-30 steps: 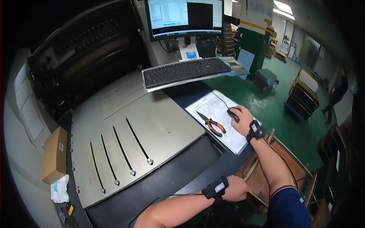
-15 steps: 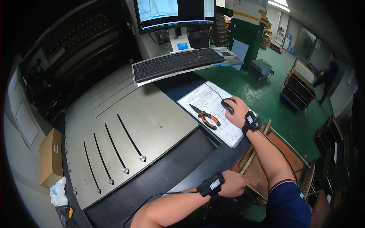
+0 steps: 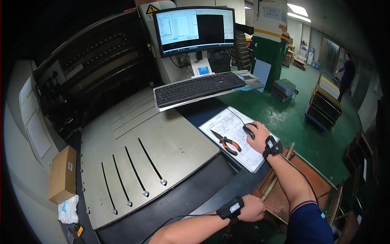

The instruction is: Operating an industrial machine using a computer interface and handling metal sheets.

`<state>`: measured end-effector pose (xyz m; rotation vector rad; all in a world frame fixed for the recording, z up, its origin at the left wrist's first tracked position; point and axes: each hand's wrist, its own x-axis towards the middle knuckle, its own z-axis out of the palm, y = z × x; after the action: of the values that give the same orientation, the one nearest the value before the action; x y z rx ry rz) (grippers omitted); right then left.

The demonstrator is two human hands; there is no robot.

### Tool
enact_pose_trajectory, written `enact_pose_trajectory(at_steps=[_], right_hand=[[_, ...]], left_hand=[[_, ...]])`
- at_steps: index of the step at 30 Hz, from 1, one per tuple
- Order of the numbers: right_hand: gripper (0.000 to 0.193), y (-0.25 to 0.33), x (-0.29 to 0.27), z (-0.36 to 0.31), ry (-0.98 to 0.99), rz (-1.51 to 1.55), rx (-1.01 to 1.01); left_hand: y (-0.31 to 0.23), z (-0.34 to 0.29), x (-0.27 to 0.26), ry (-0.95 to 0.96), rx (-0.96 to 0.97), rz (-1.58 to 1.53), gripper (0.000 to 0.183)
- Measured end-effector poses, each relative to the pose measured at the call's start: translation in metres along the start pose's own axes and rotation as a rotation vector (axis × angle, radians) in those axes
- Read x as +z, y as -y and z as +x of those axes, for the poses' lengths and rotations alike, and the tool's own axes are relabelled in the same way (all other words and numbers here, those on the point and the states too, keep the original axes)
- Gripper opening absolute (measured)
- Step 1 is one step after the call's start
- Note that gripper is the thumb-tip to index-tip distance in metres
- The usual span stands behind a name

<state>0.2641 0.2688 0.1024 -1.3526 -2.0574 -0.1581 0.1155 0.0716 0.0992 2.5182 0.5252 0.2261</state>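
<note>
My right hand (image 3: 258, 137) is curved over a black computer mouse (image 3: 249, 131), which sits on a printed sheet (image 3: 231, 122) at the right end of the workbench. Orange-and-black needle-nose pliers (image 3: 226, 142) lie on the same sheet, left of that hand and apart from it. Closer to me, my left hand (image 3: 252, 208) is curled into a fist by the bench's near edge; nothing shows in it, and its palm side is hidden. Each wrist wears a black strapped device. The monitor (image 3: 195, 30) shows a file window beside a black area.
A black keyboard (image 3: 199, 87) rests on a raised tray. Left lies a slotted metal plate (image 3: 170, 130) with several round pins. A cardboard box (image 3: 63, 175) and white plastic packet (image 3: 68, 209) stand beside it. A person (image 3: 347, 75) is by a loaded cart (image 3: 323, 105) at the far right.
My view has tilted upward, so more of the monitor shows and the bench sits lower. Both hands keep their places, the right on the mouse. The far person stands more upright.
</note>
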Motion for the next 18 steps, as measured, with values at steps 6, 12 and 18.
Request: enact_pose_trajectory(at_steps=[6,12,18], right_hand=[[0.038,0.0012,-0.0009,0.0006,-0.001,-0.004,0.012],[0.037,0.0001,0.0015,0.0002,-0.006,-0.009,0.002],[0.037,-0.0009,0.0007,-0.0005,-0.009,0.005,0.007]], left_hand=[[0.0011,0.0002,0.0006,-0.008,-0.002,0.002,0.022],[-0.0002,-0.0007,0.0004,-0.012,-0.003,0.021,0.022],[-0.002,-0.0004,-0.0024,0.007,-0.006,0.032,0.023]])
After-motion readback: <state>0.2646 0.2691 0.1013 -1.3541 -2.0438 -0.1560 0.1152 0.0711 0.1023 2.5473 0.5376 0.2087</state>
